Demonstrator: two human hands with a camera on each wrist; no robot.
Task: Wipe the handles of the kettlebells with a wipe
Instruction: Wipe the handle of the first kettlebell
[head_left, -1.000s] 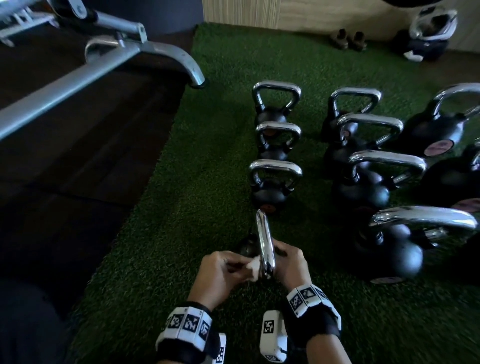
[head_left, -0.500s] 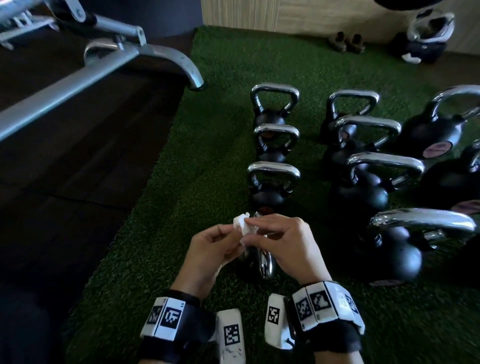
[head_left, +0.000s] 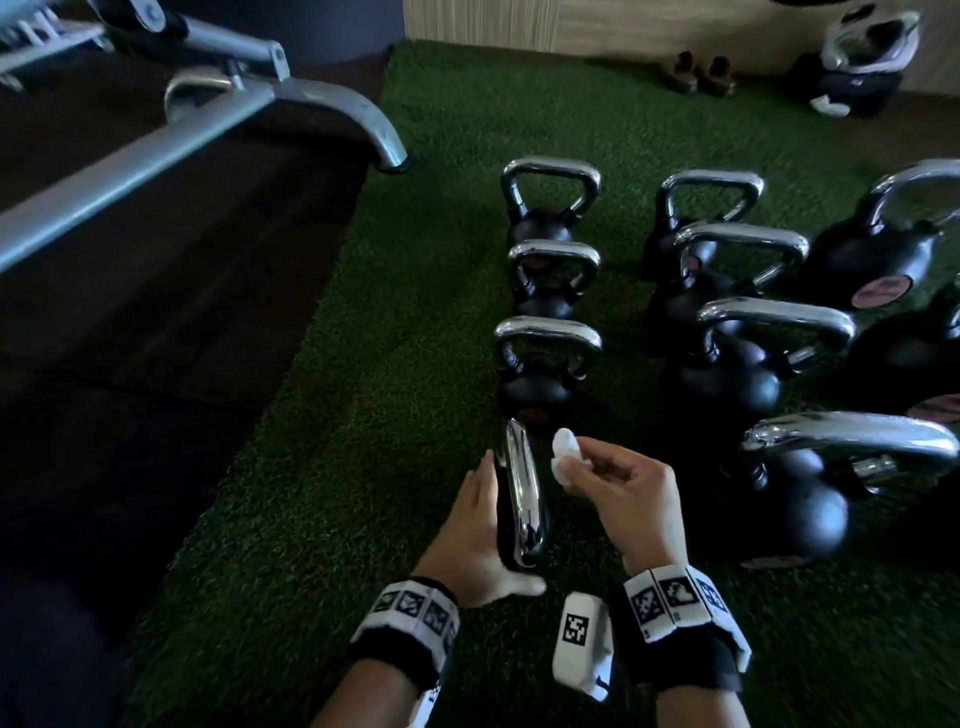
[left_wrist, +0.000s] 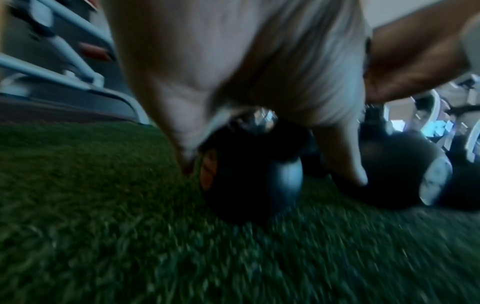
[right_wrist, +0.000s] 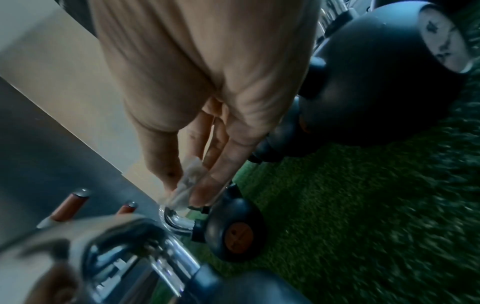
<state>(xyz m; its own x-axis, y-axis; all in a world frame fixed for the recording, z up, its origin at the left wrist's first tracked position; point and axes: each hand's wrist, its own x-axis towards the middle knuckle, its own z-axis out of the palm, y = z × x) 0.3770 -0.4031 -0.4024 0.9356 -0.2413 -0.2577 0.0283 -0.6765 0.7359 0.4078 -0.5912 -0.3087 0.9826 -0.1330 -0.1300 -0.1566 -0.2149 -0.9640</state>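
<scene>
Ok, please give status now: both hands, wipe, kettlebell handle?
Left hand steadies nearest black kettlebell's chrome handle. Right hand pinches small white wipe, off the handle. Nothing in the way.

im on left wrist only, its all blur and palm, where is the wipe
Observer: The right hand pinches the wipe, held clear of the handle, on its right.
Operator: what is the other hand doing
Observer: The left hand lies flat along the handle's left side, fingers straight, thumb past its near end.
Operator: what comes after this one
Observer: The next kettlebell stands upright just beyond it, with two more in line behind that.
</scene>
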